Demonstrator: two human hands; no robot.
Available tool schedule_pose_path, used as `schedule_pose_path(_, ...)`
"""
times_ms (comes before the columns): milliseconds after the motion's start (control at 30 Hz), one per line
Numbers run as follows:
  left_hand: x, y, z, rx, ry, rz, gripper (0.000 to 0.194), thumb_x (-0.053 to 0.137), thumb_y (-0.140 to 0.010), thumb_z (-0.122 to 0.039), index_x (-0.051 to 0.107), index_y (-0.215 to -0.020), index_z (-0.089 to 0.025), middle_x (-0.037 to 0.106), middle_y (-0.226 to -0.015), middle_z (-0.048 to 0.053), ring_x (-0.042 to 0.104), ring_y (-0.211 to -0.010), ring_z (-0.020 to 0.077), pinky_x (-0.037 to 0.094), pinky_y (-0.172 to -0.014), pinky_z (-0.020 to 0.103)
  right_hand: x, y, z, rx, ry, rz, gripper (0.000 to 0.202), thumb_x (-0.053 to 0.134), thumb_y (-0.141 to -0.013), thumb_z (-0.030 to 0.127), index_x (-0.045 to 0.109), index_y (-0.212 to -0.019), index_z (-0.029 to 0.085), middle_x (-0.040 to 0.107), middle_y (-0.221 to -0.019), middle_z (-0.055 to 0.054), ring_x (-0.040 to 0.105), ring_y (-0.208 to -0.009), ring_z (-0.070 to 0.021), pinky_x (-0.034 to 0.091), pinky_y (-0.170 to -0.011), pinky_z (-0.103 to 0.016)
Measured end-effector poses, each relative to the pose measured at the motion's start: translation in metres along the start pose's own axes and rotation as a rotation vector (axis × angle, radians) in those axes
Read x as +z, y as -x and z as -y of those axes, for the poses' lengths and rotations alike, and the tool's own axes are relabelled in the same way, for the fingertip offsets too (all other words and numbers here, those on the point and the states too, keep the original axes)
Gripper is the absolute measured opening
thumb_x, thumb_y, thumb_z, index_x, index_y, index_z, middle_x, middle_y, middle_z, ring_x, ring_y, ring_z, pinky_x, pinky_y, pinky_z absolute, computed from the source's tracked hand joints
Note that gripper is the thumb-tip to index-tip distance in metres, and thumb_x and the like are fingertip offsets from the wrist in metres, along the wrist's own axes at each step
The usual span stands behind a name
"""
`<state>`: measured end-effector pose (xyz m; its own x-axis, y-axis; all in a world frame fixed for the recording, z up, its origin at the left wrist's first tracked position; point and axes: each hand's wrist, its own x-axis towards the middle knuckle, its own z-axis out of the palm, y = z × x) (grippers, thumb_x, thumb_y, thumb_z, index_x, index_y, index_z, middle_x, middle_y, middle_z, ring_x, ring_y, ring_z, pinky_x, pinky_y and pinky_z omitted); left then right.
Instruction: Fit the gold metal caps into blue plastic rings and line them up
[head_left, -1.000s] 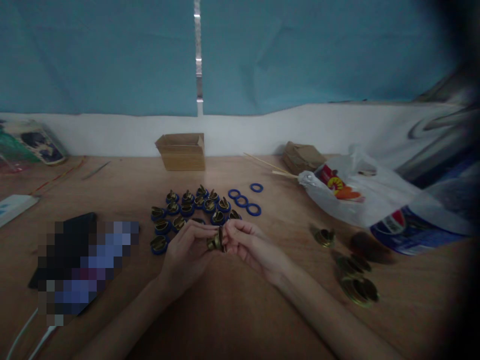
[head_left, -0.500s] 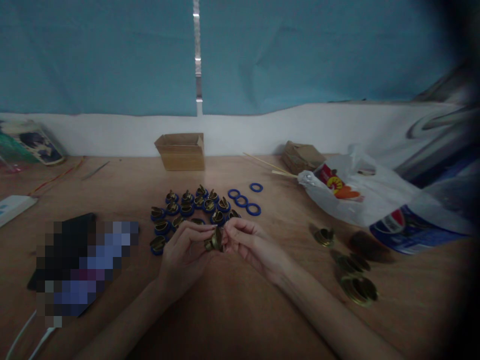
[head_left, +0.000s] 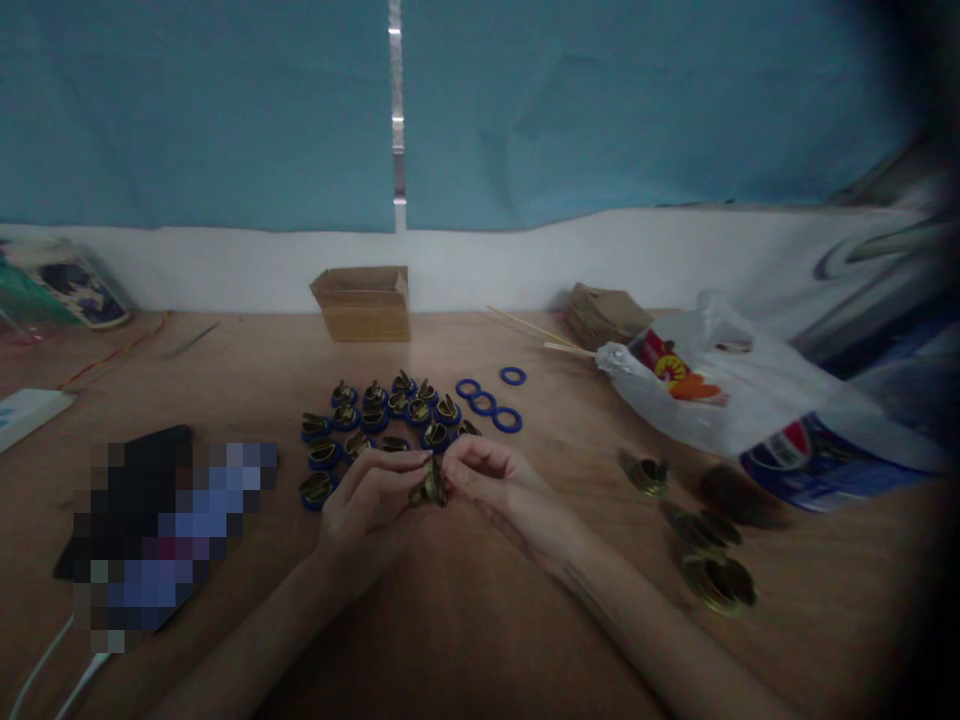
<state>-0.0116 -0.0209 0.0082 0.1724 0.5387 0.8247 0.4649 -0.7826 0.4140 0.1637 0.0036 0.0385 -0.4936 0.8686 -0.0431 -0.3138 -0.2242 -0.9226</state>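
Observation:
A brass fitting with a round flange (head_left: 429, 484) is between my two hands, turned on its side. My left hand (head_left: 367, 505) grips it from the left, fingers closed round its body. On the other side, the fingertips of my right hand (head_left: 499, 485) are pinched together against the flange's edge; part of the fitting is hidden there. Just beyond my hands stand several brass fittings with tilted flaps and blue rings round their bases (head_left: 373, 417). Loose blue rings (head_left: 484, 403) lie to their right. A few brass fittings without visible blue rings (head_left: 720, 582) rest on the right.
At the back stand an open cardboard box (head_left: 367, 315) and a brown carton (head_left: 606, 315). A plastic bag (head_left: 720, 400) and a blue printed packet (head_left: 817, 460) lie to the right on the wooden table (head_left: 465, 640). Left are a blurred-out device (head_left: 195, 530) with white cables and a power strip (head_left: 30, 415).
My right fingers have shifted slightly along the edge of the fitting, which has turned a little. The left hand and the things on the table are nearly unchanged.

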Motion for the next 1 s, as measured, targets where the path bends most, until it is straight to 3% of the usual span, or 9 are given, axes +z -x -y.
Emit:
schedule_pose_path(467, 0.0012, 0.0021, 0.0015, 0.121, -0.055, -0.013, 0.041, 0.066, -0.075, -0.004, 0.058, -0.113, -0.017, 0.064, -0.107, 0.009, 0.065, -0.101, 0.0208, 0.06, -0.083, 0.034, 0.0043, -0.0002, -0.0049, 0.016, -0.017, -0.048, 0.017, 0.076, -0.071, 0.03, 0.066, -0.071, 0.017, 0.063, -0.067, 0.002, 0.056, -0.064, -0.0094, 0.043, -0.063, -0.022)
schedule_pose_path(633, 0.0006, 0.0018, 0.0003, 0.091, -0.038, -0.006, 0.043, 0.067, -0.074, -0.003, 0.057, -0.112, -0.019, 0.065, -0.104, 0.009, 0.066, -0.099, 0.0207, 0.06, -0.083, 0.034, 0.0014, -0.0012, -0.0063, 0.018, -0.016, -0.037, 0.018, 0.077, -0.07, 0.031, 0.065, -0.07, 0.017, 0.063, -0.068, 0.002, 0.056, -0.064, -0.0089, 0.042, -0.062, -0.021)
schedule_pose_path(800, 0.0027, 0.0008, -0.0028, -0.027, 0.085, -0.037, 0.039, 0.069, -0.073, -0.008, 0.057, -0.108, -0.021, 0.067, -0.1, 0.008, 0.068, -0.095, 0.0219, 0.06, -0.079, 0.036, -0.0039, -0.001, -0.0056, 0.016, -0.012, 0.052, 0.015, 0.074, -0.074, 0.03, 0.066, -0.072, 0.017, 0.063, -0.07, 0.001, 0.056, -0.066, -0.0094, 0.042, -0.064, -0.022)
schedule_pose_path(1000, 0.0045, 0.0013, -0.0007, 0.007, 0.037, -0.049, 0.041, 0.071, -0.071, -0.006, 0.057, -0.107, -0.02, 0.068, -0.1, 0.008, 0.068, -0.094, 0.0206, 0.06, -0.078, 0.034, -0.0033, 0.0011, -0.0035, 0.002, 0.021, 0.07, 0.014, 0.072, -0.076, 0.031, 0.067, -0.074, 0.018, 0.063, -0.072, 0.002, 0.055, -0.067, -0.0091, 0.041, -0.065, -0.023)
